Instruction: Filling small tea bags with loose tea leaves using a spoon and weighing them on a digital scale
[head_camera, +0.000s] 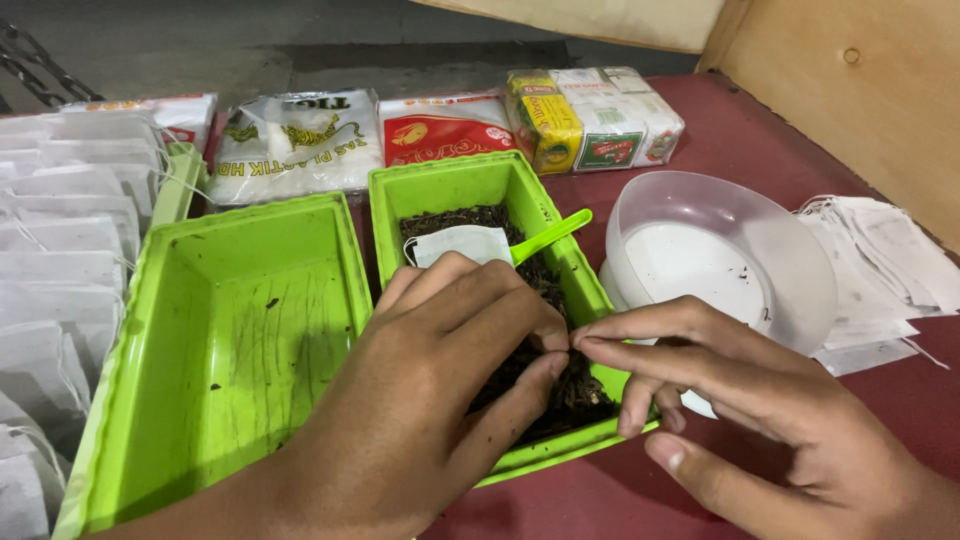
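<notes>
Leftmost, at 9 o'clock, white filter bags (60, 240) lie stacked beside an almost bare green tray (230, 330). Centrally, a second green tray (455, 185) holds dark loose tea (575, 390), one white bag (462, 243) and a green scoop (552, 235). Left hand (440, 370) and right hand (740, 400) meet over the tea, fingertips narrowly pinched together; what they grip cannot be told. At 3 o'clock sit a clear plastic bowl (790, 250) and empty bags (885, 260).
</notes>
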